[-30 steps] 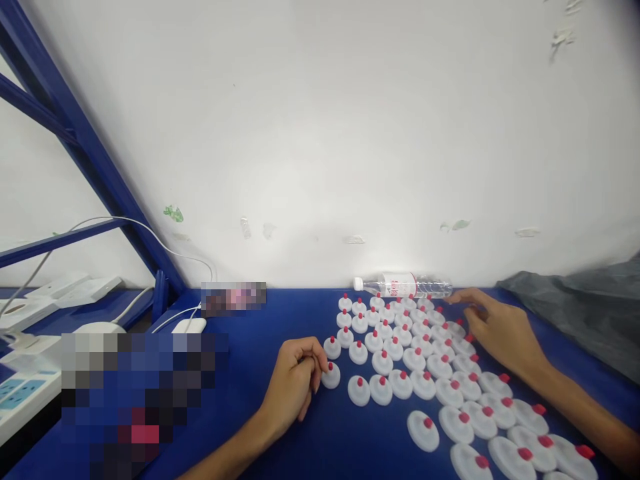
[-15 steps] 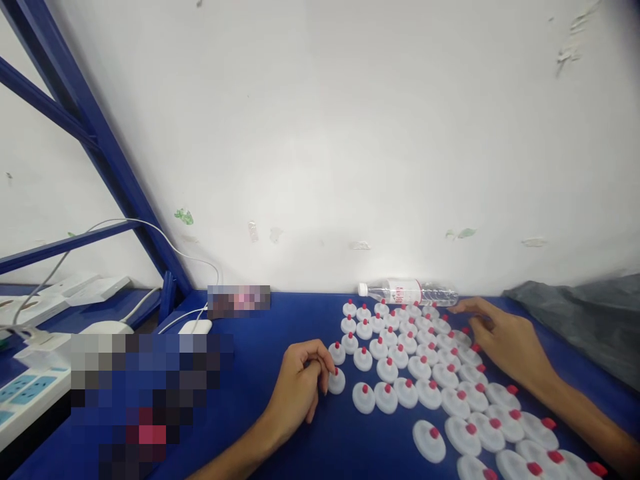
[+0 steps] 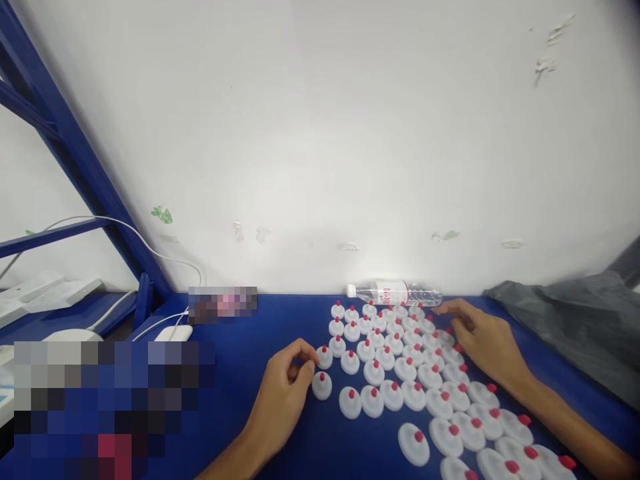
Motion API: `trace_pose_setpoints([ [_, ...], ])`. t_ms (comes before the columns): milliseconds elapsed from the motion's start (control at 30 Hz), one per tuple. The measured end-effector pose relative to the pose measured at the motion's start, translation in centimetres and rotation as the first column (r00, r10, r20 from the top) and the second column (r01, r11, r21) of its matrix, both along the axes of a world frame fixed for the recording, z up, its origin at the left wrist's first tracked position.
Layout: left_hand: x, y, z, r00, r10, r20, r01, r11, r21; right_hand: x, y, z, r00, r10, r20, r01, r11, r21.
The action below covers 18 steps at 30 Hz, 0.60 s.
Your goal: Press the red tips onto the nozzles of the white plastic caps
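Several white round caps with red tips [image 3: 395,363] stand in rows on the blue table [image 3: 250,373]. My left hand [image 3: 283,393] rests on the table at the left end of the rows, fingers loosely curled, fingertips touching a cap [image 3: 323,357]; another cap [image 3: 321,386] sits just right of its knuckles. My right hand [image 3: 483,340] lies over the far right caps, fingers stretched flat toward the back row. A clear water bottle [image 3: 395,292] lies on its side along the wall behind the caps.
A grey plastic bag [image 3: 570,320] lies at the right. A blue metal frame [image 3: 75,167], white cables [image 3: 150,250] and a white mouse-like device [image 3: 173,333] are at the left. The white wall [image 3: 325,133] stands directly behind the table.
The view has shifted slightly. My left fingers have uncurled a little toward the nearest cap. My right hand stays over the far caps.
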State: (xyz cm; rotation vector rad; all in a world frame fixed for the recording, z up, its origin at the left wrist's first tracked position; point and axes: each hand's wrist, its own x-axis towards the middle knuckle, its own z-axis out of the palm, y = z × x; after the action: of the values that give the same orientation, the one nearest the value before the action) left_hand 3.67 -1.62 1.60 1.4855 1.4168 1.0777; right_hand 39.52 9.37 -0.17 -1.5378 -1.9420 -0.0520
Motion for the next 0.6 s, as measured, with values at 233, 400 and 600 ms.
trace_pose_setpoints([
  [233, 0.67, -0.79, 0.14, 0.897, 0.025, -0.442, 0.037, 0.99, 0.133, 0.11, 0.03, -0.2, 1.0, -0.007, 0.02, 0.008, 1.0, -0.008],
  [400, 0.39, -0.64, 0.38, 0.952, 0.055, -0.3, -0.003, 0.985, 0.172, 0.26, 0.01, -0.07, 1.0, -0.022, 0.0, 0.022, 0.999, -0.03],
  [600, 0.15, -0.21, 0.59, 0.994, 0.072, -0.082, -0.06, 0.989, 0.138, 0.26, -0.08, 0.1, 0.997, -0.031, -0.072, 0.028, 0.999, -0.046],
])
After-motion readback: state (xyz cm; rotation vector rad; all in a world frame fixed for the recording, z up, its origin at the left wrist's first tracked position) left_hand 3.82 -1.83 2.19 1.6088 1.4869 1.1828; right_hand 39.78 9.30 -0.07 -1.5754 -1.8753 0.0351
